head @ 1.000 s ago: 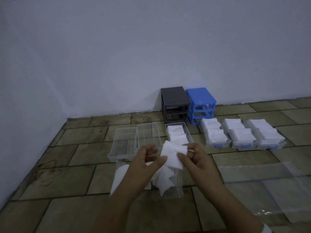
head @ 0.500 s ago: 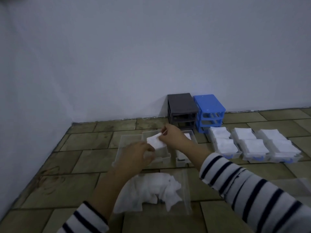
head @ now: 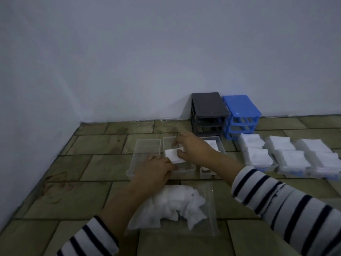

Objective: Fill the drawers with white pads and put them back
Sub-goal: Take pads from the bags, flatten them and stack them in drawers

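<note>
Head view, white pad in middle drawer

1. A person in striped sleeves is reaching over a tiled floor, the right hand pressing a white pad into the middle clear drawer.
2. The left hand is resting at that drawer's near edge.
3. A clear bag of pads is lying nearest the camera.
4. A grey cabinet and a blue cabinet are standing against the wall, filled drawers lying before them.

Tiled floor carries clear drawers, pad bag, two cabinets.
</note>
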